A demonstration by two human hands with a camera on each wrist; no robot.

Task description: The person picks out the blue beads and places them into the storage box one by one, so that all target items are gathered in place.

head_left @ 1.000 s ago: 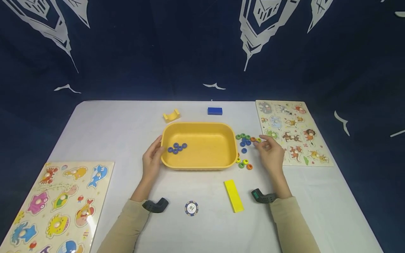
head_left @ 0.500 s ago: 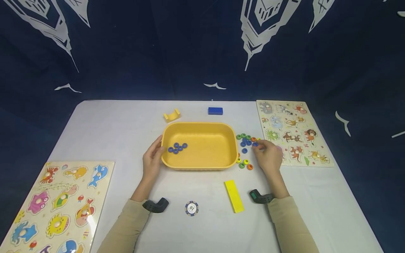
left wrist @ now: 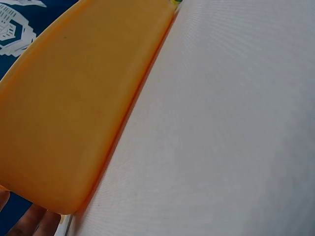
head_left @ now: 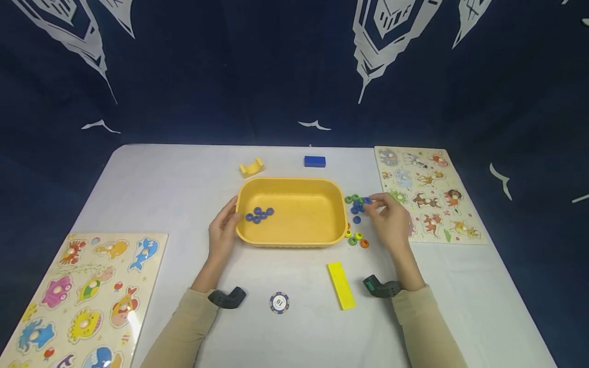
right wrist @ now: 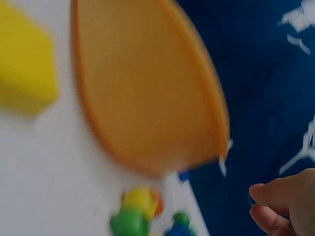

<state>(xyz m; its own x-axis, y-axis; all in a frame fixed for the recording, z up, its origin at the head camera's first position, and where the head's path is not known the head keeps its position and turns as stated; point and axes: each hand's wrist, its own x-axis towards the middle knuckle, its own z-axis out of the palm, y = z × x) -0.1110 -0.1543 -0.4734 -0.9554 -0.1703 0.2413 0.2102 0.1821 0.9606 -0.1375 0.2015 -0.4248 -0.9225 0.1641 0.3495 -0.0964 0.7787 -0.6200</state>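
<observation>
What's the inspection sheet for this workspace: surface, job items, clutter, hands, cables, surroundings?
Surface: white tabletop
Job's things: yellow tray with blue beads inside, toward its left end; mixed-colour beads beside its right end
Clutter: round chip, long yellow block, blue block, curved yellow block, left puzzle board, right puzzle board
Hands: left hand holds tray's left end; right hand pinches a blue bead
Cables: nothing seen
Surroundings: dark blue backdrop with white motifs

Right hand [head_left: 390, 221] has moved its pinched blue bead [head_left: 367, 200] closer to the yellow tray's [head_left: 299, 220] far right corner. Orange bead right of tray now hidden.
</observation>
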